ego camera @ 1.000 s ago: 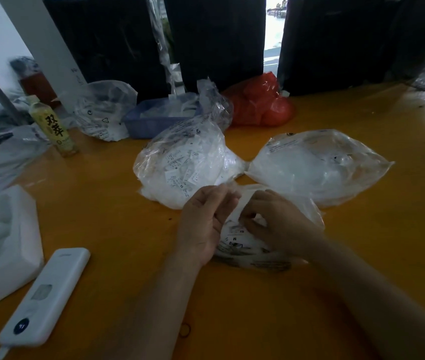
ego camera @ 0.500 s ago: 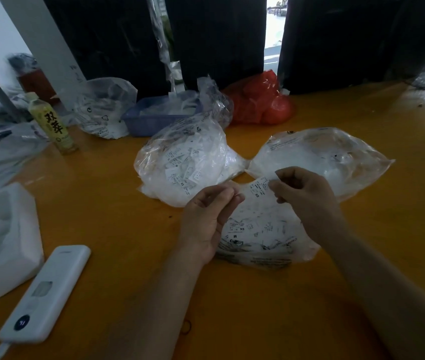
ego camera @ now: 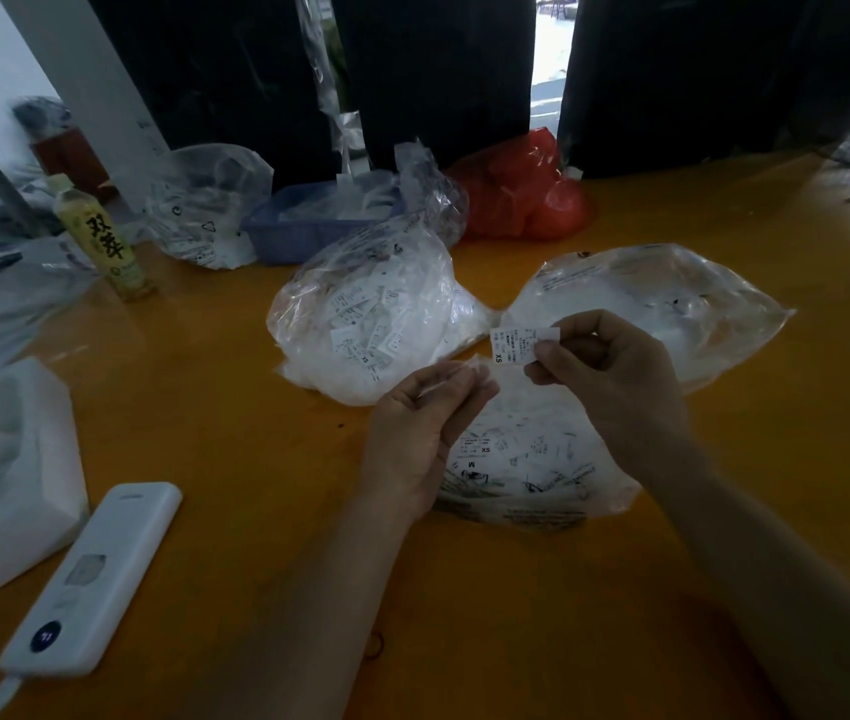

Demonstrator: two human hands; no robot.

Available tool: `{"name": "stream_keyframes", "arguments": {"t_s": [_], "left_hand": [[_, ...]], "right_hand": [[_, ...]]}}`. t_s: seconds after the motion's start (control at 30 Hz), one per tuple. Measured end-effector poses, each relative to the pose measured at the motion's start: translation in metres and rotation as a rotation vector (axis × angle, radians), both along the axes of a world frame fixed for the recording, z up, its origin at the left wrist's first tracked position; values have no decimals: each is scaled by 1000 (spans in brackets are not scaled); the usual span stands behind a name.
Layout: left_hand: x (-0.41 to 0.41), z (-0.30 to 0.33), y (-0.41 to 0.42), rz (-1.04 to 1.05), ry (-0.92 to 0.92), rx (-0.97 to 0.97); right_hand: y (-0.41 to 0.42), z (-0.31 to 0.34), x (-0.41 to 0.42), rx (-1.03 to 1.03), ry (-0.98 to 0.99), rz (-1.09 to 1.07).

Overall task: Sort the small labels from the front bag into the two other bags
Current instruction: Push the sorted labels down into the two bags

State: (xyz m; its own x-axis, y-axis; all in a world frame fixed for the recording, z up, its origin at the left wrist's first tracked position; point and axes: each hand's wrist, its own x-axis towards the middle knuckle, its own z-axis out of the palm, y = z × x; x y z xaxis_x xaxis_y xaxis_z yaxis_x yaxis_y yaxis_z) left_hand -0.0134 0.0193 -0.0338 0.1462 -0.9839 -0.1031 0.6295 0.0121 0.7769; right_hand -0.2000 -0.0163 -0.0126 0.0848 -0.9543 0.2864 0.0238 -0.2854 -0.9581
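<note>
Right hand (ego camera: 615, 376) pinches a small white paper label (ego camera: 521, 345) marked XS, held up above the clear plastic front bag of labels (ego camera: 532, 459). Left hand (ego camera: 423, 428) grips that bag's rim at 9 o'clock. Full clear bag (ego camera: 366, 324) at 11, flatter clear bag (ego camera: 672, 304) at 1, all on the orange table (ego camera: 205, 407).

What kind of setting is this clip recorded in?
Likely a garment or packing workshop, not a home: clear bags stuffed with printed size labels lie on a long orange worktable, the right hand pinches an XS label, and dark cloth hangs behind.
</note>
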Motion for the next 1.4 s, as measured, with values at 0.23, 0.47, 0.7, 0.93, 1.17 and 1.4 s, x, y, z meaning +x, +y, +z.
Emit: {"name": "stream_keyframes", "arguments": {"t_s": [0.23,0.47,0.7,0.93,1.17,1.4], "left_hand": [[-2,2,1,19,-48,-14],[-2,3,4,53,-276,-7],[-4,3,6,70,-309,26],[-6,4,7,63,-317,36],[1,9,8,175,-751,-111],[58,32,-13,731,-1263,-196]], "right_hand": [[1,-6,7,-69,220,-39],[4,-9,7,-105,450,-38],[11,-6,12,-191,586,-83],[18,-6,21,-265,564,-56],[6,-3,9,-240,433,-95],[-41,-6,-39,-194,879,-535]]}}
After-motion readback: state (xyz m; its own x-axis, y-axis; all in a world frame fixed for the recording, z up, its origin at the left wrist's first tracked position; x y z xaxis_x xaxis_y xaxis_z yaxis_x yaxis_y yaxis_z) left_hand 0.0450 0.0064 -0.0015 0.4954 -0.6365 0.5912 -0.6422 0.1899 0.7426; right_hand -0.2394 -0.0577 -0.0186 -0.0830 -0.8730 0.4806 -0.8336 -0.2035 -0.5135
